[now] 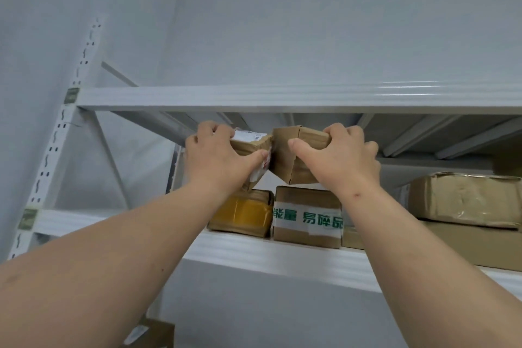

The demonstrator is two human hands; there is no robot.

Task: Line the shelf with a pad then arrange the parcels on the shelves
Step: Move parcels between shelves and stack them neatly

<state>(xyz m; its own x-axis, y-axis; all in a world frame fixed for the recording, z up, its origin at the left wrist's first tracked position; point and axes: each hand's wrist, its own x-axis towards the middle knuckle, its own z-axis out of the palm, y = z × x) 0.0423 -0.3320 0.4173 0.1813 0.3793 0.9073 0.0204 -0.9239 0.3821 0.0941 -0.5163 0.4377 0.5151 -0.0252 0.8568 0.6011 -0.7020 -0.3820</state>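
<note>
At the centre of the frame, just under the upper shelf beam [282, 99], I hold two small cardboard parcels, one in each hand, raised above the row below. My left hand [214, 158] grips the left parcel [251, 147], fingers curled over its top and thumb pressed along its front; most of that box is hidden behind my hand, and only a corner with a white label shows. My right hand [341, 155] grips the right parcel [293, 155] the same way, fingers [339, 130] hooked over the top edge, thumb on the near face. The two boxes touch at their inner top corners and tilt away from each other below.

Below them, on the white foam pad [282, 260] that lines the lower shelf, I count four parcels in plain sight: a yellow-taped box [243, 215], a box with a white band and green characters [308, 217] just beside it, and at the right edge a crumpled taped box [463, 198] stacked on a flat one [477, 246], which is cut off by the frame. Part of another brown box shows behind my right forearm, too hidden to make out. At the bottom left, one more box [152, 333] with a label is cut off. The perforated shelf upright [53, 150] runs up the left side.
</note>
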